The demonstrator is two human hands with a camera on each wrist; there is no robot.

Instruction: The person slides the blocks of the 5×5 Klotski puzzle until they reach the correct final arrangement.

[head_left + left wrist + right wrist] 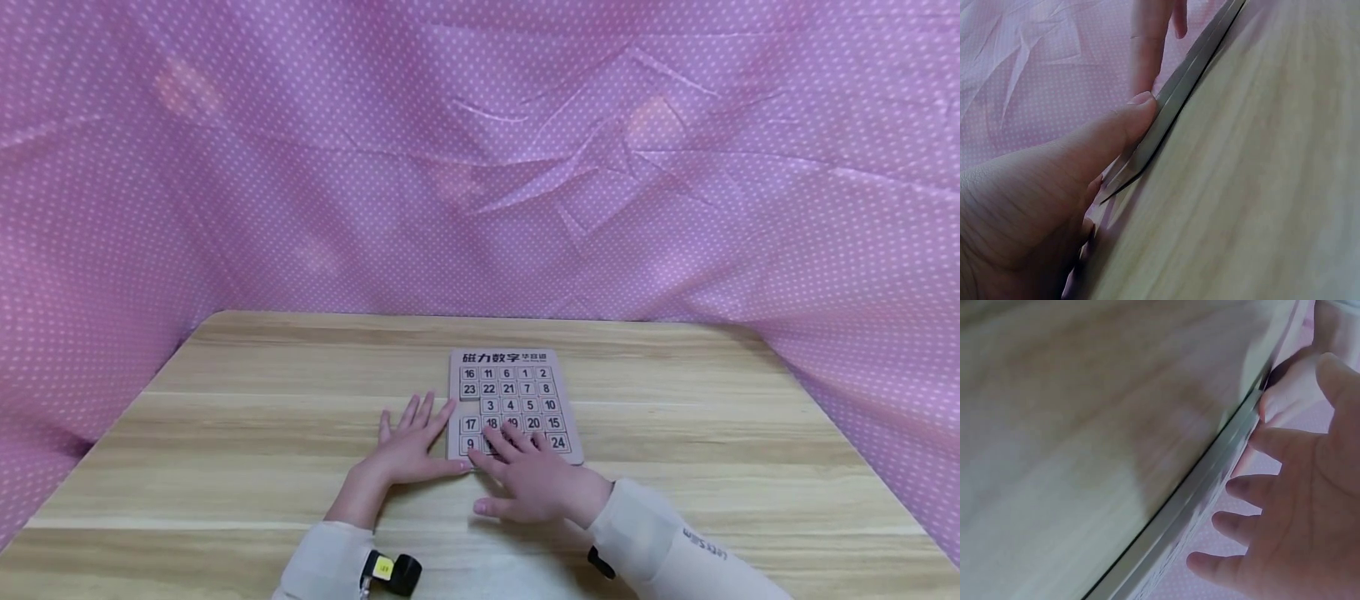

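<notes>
A sliding number puzzle [516, 404] lies flat on the wooden table, with Chinese lettering along its far edge and numbered tiles in rows. The third row has a gap at its left end, beside tile 3. My left hand [405, 454] spreads its fingers at the puzzle's left side, index fingertip by the left edge and thumb at the near left corner. In the left wrist view that thumb [1129, 122] presses the puzzle's rim [1179, 94]. My right hand [536, 479] reaches over the near rows with fingers spread, covering several tiles; its thumb stays off the near edge.
Bare wood of the table [262, 417] surrounds the puzzle on every side. A pink dotted cloth [480, 167] hangs behind the table and along both sides. A black strap with a yellow tag [383, 568] is on the left wrist.
</notes>
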